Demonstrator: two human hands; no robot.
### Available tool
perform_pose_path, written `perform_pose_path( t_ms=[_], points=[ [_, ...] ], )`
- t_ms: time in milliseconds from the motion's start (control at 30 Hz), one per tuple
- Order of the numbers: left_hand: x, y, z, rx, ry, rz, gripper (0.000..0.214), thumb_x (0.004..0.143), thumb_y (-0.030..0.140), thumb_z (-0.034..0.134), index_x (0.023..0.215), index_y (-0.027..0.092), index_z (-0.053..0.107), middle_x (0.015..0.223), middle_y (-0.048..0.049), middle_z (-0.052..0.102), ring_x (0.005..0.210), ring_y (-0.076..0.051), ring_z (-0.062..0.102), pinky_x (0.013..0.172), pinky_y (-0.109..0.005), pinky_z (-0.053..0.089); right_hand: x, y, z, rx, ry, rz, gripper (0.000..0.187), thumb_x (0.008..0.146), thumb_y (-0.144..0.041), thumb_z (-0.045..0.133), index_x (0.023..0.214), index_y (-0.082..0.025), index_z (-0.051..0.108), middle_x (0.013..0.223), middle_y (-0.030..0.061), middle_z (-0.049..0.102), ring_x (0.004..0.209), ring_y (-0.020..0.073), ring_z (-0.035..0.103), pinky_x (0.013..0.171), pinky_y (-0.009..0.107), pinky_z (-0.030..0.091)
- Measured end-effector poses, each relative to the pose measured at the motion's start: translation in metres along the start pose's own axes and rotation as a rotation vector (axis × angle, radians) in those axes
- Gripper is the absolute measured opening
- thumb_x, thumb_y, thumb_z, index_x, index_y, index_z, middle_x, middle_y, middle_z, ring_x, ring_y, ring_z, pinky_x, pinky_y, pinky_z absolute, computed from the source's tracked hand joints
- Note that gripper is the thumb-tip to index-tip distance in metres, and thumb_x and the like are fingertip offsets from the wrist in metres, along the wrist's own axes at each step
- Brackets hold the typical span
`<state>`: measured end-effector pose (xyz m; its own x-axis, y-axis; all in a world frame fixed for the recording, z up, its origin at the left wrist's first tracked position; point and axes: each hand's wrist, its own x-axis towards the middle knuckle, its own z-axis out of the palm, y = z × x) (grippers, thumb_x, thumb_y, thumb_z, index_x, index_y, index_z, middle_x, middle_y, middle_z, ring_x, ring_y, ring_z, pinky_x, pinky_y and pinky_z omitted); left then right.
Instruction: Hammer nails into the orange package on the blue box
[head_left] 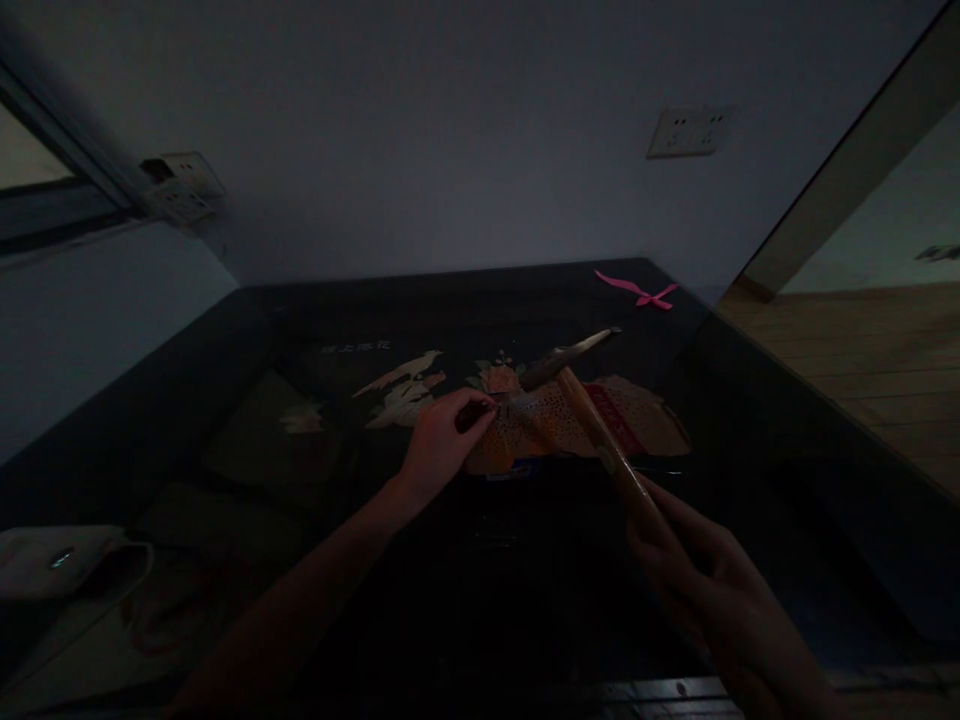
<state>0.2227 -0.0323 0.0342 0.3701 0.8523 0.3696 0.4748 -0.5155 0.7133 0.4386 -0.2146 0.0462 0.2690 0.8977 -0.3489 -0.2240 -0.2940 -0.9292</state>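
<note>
The scene is dim. My right hand (701,580) is closed round the wooden handle of a hammer (592,420), whose metal head (566,358) hangs above a flat tan piece dotted with many small holes (592,425). My left hand (442,445) pinches a small dark object, perhaps a punch or nail, upright against that piece's left edge, just under the hammer head. The perforated piece lies on a dark table (465,310) with a painted bird and flower design (409,385).
A pink ribbon (641,291) lies at the table's far right corner. A white pouch with a cord (64,560) sits at the near left. Wall sockets (688,131) are on the back wall. Wooden floor (870,350) shows at the right.
</note>
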Motion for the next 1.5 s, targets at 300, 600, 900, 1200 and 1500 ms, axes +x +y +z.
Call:
perform_pose_path(
  t_ms=[300,600,900,1200,1500],
  points=[
    [0.0,0.0,0.003,0.012,0.013,0.008,0.008,0.085,0.021,0.061,0.089,0.02,0.067,0.09,-0.0009,0.072,0.084,-0.017,0.067,0.078,-0.029,0.052,0.002,0.008,-0.004,-0.037,-0.025,0.019,0.062,0.077,-0.039,0.075,0.135,-0.029,0.055,0.07,-0.0048,0.052,0.042,0.0045,0.037,0.034,0.014,0.03],
    [-0.004,0.002,-0.002,0.087,0.013,0.088,0.019,0.084,0.023,0.062,0.103,0.022,0.064,0.098,-0.0029,0.07,0.09,-0.018,0.065,0.082,-0.031,0.052,0.006,0.014,-0.005,-0.075,-0.039,0.018,0.067,0.075,-0.042,0.075,0.136,-0.024,0.054,0.069,-0.0037,0.051,0.043,0.0065,0.038,0.034,0.016,0.027],
    [-0.072,0.015,-0.024,0.292,-0.177,0.649,0.012,0.088,0.018,0.055,0.097,0.023,0.061,0.085,-0.0009,0.071,0.074,-0.014,0.065,0.073,-0.029,0.048,0.005,0.014,-0.008,-0.068,0.008,-0.031,0.06,0.074,-0.038,0.076,0.131,-0.025,0.061,0.077,0.0003,0.06,0.052,0.0103,0.051,0.038,0.017,0.039],
    [-0.089,-0.014,0.001,0.451,-0.491,0.147,0.013,0.088,0.019,0.059,0.1,0.021,0.061,0.102,-0.0023,0.067,0.091,-0.017,0.064,0.079,-0.029,0.049,0.002,0.019,-0.008,0.083,0.079,0.014,0.063,0.068,-0.035,0.083,0.128,-0.029,0.063,0.078,-0.0013,0.06,0.051,0.0059,0.05,0.038,0.011,0.039],
    [-0.083,-0.021,0.01,0.551,-0.486,0.228,0.009,0.092,0.018,0.054,0.09,0.018,0.062,0.094,-0.0025,0.068,0.088,-0.018,0.063,0.08,-0.031,0.046,-0.007,0.017,-0.016,0.099,0.165,0.022,0.066,0.062,-0.039,0.086,0.124,-0.029,0.066,0.079,-0.0003,0.062,0.048,0.0051,0.047,0.036,0.011,0.036]
  ],
)
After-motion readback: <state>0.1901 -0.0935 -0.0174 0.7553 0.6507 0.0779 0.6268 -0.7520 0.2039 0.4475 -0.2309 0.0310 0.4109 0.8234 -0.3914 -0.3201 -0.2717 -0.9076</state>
